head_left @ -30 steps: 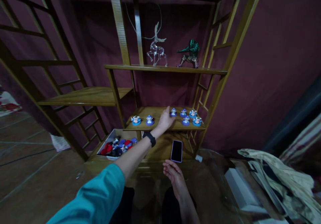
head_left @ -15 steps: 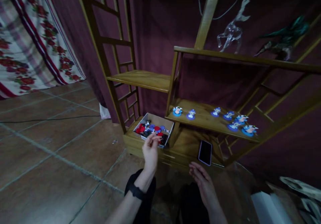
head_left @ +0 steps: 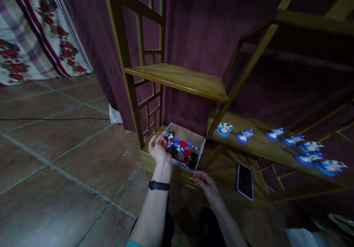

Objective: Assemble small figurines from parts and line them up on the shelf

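Observation:
An open white cardboard box (head_left: 201,149) stands on the low left shelf, full of small figurines (head_left: 179,145) in red, purple, black and white. My left hand (head_left: 159,149), with a dark band on its wrist, is at the box's left front side. Its fingers are loosely bent and apart at the rim, partly covering a red piece; nothing shows in them. Close to the front right corner of the box is my right hand (head_left: 204,180), fingers stretched forward and holding nothing visible. Whether the fingertips touch the box I cannot tell.
Several blue- and purple-based figurines (head_left: 245,135) stand in a row on the shelf to the right. Below them lies a phone (head_left: 245,181). A wooden shelf board (head_left: 179,79) juts out above the box. A cable (head_left: 55,119) crosses the tiled floor.
The view has turned and moved closer to the box. My left hand has shifted from the box's front to its left side. My right hand has moved up to its front right corner.

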`<state>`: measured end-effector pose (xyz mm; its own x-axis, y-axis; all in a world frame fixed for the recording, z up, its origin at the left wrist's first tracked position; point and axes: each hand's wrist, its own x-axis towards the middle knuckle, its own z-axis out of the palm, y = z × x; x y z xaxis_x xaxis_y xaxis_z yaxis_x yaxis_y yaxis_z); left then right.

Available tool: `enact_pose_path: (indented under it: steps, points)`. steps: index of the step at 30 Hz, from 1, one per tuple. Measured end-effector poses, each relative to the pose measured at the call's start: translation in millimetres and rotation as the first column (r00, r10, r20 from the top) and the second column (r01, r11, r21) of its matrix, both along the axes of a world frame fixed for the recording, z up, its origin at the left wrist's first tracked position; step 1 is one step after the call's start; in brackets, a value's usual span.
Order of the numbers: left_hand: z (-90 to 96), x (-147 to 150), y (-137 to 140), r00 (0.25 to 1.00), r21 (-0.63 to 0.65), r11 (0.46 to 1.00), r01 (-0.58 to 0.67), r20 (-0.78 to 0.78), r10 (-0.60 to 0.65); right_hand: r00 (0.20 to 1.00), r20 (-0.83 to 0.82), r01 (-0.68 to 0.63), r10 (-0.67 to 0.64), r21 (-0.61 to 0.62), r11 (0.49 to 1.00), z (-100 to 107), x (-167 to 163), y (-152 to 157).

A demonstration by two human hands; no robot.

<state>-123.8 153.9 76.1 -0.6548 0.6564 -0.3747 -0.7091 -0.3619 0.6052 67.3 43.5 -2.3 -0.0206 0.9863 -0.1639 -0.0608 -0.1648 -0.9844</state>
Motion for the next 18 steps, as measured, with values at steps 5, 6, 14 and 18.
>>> enact_pose_path:
  steps: [5, 6, 14, 18]
  points:
    - [-15.3, -19, 10, 0.991, -0.029, 0.998, 0.048, 0.124, -0.044, 0.990, 0.140, -0.033, 0.011, 0.151, 0.988, -11, -32, 89]
    - [-15.7, -22, 11, 0.989, -0.037, 0.998, 0.054, 0.142, -0.049, 0.981, 0.194, -0.039, 0.002, 0.187, 0.982, -14, -39, 108]
    - [-6.6, -38, 21, 0.987, -0.054, 0.998, 0.039, 0.158, -0.030, 0.702, 0.711, -0.155, -0.049, 0.219, 0.963, -32, -91, 223]
    - [-1.8, -47, 23, 0.990, -0.052, 0.999, 0.000, 0.139, 0.007, 0.509, 0.861, -0.241, 0.004, 0.138, 0.961, -40, -100, 246]
